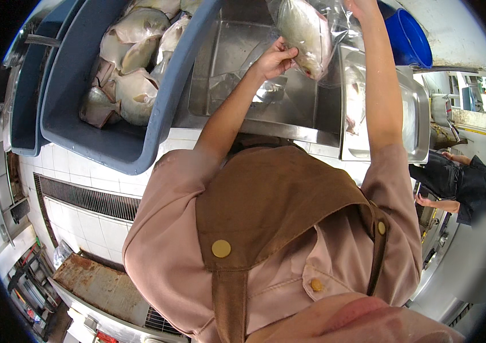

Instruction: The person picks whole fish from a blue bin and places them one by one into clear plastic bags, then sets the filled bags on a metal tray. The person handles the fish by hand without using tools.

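Note:
A whole flat fish (305,36) in a clear plastic bag (339,25) is held up over a stainless steel sink (243,38). My left hand (276,59) grips the fish's lower left edge, thumb on top. At the top edge of the view is my right hand (361,7), partly cut off, by the upper part of the bag; its fingers are not clear. More clear plastic (226,88) lies in the sink. Several whole fish (136,94) are piled in a grey-blue plastic tub (97,150) on the left.
Right of the sink, a steel tray (414,98) holds fish (354,98), partly behind my right arm. A blue bucket (412,38) stands beyond it. Another person (461,180) in black is at the far right. A floor drain grate (93,199) and a rusty metal surface (101,287) are at lower left.

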